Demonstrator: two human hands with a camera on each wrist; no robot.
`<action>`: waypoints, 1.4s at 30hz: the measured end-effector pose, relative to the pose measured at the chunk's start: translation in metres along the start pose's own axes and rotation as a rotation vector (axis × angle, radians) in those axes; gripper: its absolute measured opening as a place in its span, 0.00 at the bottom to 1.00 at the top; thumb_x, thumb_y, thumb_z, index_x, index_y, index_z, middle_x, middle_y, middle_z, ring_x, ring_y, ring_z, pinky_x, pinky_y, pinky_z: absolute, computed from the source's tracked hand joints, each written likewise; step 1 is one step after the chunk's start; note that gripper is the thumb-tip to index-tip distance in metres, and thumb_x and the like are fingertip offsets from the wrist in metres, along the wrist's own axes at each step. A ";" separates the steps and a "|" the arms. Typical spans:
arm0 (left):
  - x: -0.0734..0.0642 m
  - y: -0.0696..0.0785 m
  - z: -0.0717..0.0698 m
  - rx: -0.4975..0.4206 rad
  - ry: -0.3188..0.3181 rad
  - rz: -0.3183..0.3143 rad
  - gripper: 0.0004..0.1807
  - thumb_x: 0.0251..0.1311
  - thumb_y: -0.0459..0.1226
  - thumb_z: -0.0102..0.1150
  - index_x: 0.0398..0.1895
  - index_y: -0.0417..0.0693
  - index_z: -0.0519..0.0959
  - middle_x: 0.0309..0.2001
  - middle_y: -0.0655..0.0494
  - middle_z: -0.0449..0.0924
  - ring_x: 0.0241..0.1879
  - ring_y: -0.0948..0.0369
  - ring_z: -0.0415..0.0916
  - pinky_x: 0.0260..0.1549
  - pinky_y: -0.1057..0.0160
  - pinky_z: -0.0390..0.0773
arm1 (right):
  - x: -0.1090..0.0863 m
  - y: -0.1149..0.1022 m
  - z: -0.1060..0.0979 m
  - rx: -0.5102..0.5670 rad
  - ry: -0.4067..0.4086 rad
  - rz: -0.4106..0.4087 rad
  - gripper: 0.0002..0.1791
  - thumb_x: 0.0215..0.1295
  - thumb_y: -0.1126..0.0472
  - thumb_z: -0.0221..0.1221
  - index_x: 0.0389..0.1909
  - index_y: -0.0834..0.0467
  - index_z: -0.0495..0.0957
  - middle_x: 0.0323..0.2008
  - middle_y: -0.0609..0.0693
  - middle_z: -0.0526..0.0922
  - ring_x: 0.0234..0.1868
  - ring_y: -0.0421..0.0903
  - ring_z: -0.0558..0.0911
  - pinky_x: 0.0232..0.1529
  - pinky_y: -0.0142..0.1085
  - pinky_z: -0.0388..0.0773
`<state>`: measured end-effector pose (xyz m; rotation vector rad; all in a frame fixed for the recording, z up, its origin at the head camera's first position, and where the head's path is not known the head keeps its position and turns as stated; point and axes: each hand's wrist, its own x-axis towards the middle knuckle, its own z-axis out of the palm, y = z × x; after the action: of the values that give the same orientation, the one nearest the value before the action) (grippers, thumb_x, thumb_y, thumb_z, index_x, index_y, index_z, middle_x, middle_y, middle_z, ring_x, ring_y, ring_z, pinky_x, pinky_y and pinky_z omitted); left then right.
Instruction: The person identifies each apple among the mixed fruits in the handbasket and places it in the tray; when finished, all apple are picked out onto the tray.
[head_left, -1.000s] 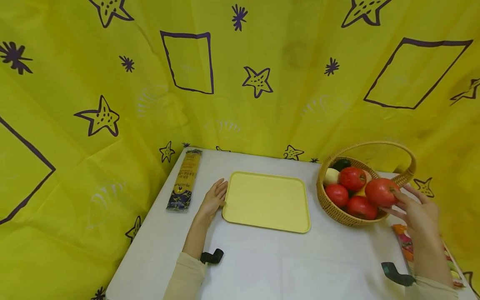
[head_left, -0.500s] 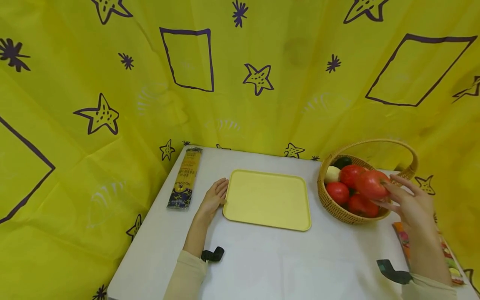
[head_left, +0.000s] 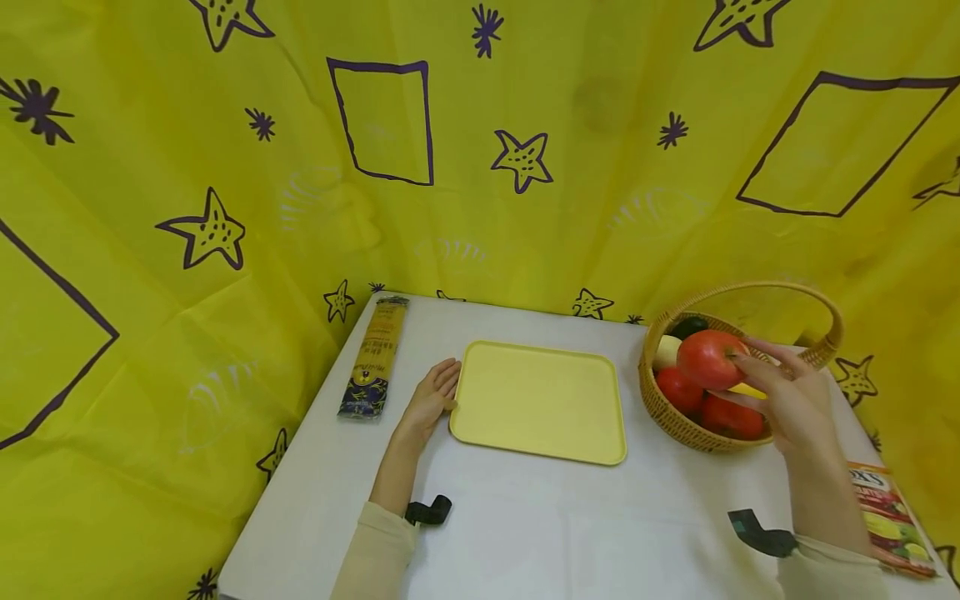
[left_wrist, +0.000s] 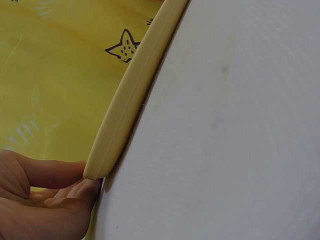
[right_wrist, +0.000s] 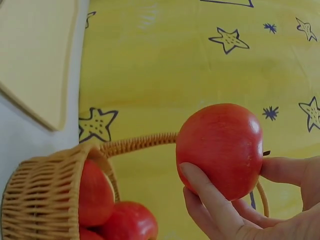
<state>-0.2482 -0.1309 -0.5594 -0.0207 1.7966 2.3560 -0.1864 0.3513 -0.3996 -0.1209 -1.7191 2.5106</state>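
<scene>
My right hand (head_left: pixel 802 408) holds a red apple (head_left: pixel 710 360) by its stem side, fingers and thumb spread around it. In the head view the apple overlaps the wicker basket (head_left: pixel 678 429); the right wrist view shows it raised above the rim, its dark stem by one fingertip. Inside the basket lie more red apples (right_wrist: pixel 127 220), a pale round item (head_left: pixel 666 353) and a dark green one (head_left: pixel 688 326). At the left edge of the yellow tray (head_left: pixel 536 404), my left hand (head_left: pixel 430 398) grips the rim, thumb on it and the other fingers close below.
A long pasta packet (head_left: pixel 375 358) lies left of the tray. A colourful bag (head_left: pixel 888 521) lies at the table's right edge, partly behind the right forearm. The basket's tall handle (head_left: pixel 750 287) arches over the fruit. A yellow patterned curtain (head_left: pixel 480 225) hangs behind the white table (head_left: pixel 517 533).
My right hand has carried the apple leftward over the basket, and more of the colourful bag shows. The left hand has stayed at the tray's edge.
</scene>
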 end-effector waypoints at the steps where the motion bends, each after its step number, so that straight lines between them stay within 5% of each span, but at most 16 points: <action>1: 0.000 0.000 0.000 0.002 -0.002 0.001 0.53 0.46 0.05 0.36 0.82 0.36 0.52 0.81 0.37 0.53 0.81 0.46 0.50 0.80 0.54 0.53 | 0.000 0.000 0.002 0.001 -0.009 0.006 0.17 0.72 0.73 0.59 0.56 0.56 0.85 0.53 0.46 0.78 0.40 0.43 0.90 0.30 0.48 0.90; 17: -0.001 0.002 -0.001 0.005 -0.015 0.008 0.52 0.47 0.06 0.35 0.82 0.35 0.51 0.81 0.36 0.53 0.81 0.45 0.49 0.81 0.52 0.52 | 0.005 0.012 0.040 -0.137 -0.104 -0.008 0.15 0.72 0.71 0.61 0.53 0.53 0.85 0.40 0.45 0.89 0.40 0.40 0.89 0.33 0.42 0.91; 33: 0.000 0.001 -0.001 0.001 -0.007 0.001 0.52 0.46 0.05 0.36 0.81 0.35 0.51 0.81 0.36 0.53 0.81 0.45 0.48 0.81 0.53 0.52 | 0.020 0.028 0.079 -0.237 -0.176 0.044 0.16 0.72 0.64 0.63 0.59 0.57 0.77 0.42 0.42 0.89 0.42 0.38 0.89 0.37 0.39 0.91; 42: 0.000 0.001 0.000 -0.004 0.001 0.002 0.51 0.48 0.05 0.36 0.81 0.35 0.52 0.81 0.36 0.53 0.81 0.45 0.49 0.81 0.52 0.52 | 0.029 0.040 0.099 -0.344 -0.135 0.087 0.29 0.73 0.63 0.63 0.70 0.67 0.69 0.41 0.38 0.88 0.42 0.36 0.87 0.38 0.38 0.91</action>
<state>-0.2489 -0.1312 -0.5582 -0.0205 1.7931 2.3610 -0.2286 0.2487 -0.4011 -0.0528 -2.2331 2.3013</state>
